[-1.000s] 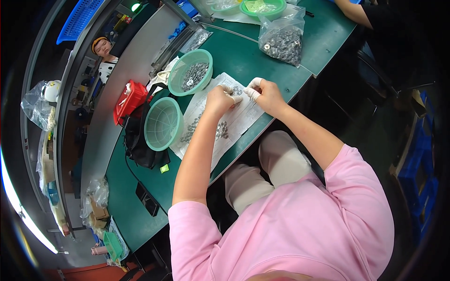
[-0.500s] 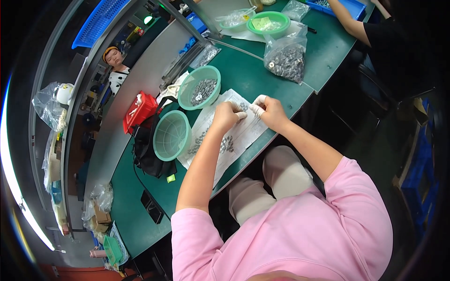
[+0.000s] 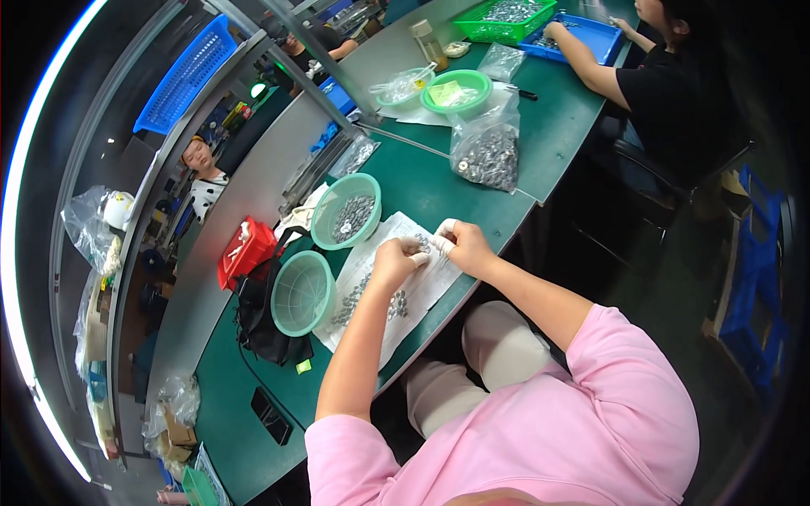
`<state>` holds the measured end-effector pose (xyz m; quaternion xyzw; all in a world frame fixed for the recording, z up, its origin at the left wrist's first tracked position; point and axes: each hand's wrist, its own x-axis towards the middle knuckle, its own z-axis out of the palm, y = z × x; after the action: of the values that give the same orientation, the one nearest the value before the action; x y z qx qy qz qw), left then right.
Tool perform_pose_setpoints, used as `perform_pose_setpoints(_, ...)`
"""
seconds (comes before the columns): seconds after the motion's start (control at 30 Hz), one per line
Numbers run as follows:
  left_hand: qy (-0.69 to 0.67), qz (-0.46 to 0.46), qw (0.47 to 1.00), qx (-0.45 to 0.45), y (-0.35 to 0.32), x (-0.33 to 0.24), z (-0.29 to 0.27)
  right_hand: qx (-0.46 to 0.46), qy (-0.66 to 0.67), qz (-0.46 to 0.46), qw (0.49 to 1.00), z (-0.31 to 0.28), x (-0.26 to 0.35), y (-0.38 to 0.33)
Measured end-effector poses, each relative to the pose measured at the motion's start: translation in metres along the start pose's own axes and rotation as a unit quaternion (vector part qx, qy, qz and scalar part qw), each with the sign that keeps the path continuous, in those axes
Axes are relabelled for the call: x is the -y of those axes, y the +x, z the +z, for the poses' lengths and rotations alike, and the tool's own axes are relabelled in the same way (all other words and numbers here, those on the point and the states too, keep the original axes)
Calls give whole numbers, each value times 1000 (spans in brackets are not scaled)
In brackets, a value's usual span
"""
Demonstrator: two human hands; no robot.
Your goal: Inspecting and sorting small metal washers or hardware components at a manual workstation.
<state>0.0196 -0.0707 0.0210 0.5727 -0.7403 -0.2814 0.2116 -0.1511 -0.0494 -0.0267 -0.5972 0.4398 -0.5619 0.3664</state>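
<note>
White finger cots cover several fingertips of both hands. My left hand is closed with its fingertips pinched, low over a white paper sheet. Close on its right, my right hand pinches too, its fingertips near the left ones. Whatever sits in either pinch is too small to make out. Small grey metal pieces lie scattered on the sheet, partly behind my left forearm. Beyond the left hand stands a green basket with a heap of similar grey pieces. Nearer, a second green basket shows its bare ribbed bottom.
A clear bag of grey pieces stands at the far right, before a green bowl. Left are a red bin, a black bag and a phone. A co-worker's arm reaches into a blue tray.
The whole view has tilted, so the table sits lower and more of the co-worker shows. My hands stay pinched over the sheet in nearly the same place.
</note>
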Motion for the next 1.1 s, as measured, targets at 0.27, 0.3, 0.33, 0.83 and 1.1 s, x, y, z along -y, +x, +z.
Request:
perform_pose_setpoints(0.27, 66, -11, 996, 55, 4, -7, -11, 1, -1, 16, 1000, -4, -2, 4)
perform_pose_setpoints(0.3, 64, -19, 996, 52, 4, -7, -11, 9, 1, 18, 1000, -3, -3, 4)
perform_pose_setpoints(0.33, 61, -18, 997, 49, 3, -6, -10, 7, 1, 16, 1000, -3, -4, 4)
perform_pose_setpoints(0.83, 99, 33, 992, -65, -14, -13, 4, 11, -18, 20, 1000, -3, 0, 3)
perform_pose_setpoints(1.1, -49, 14, 973, -225, 27, 11, -54, 30, -21, 27, 999, 0, 6, 3)
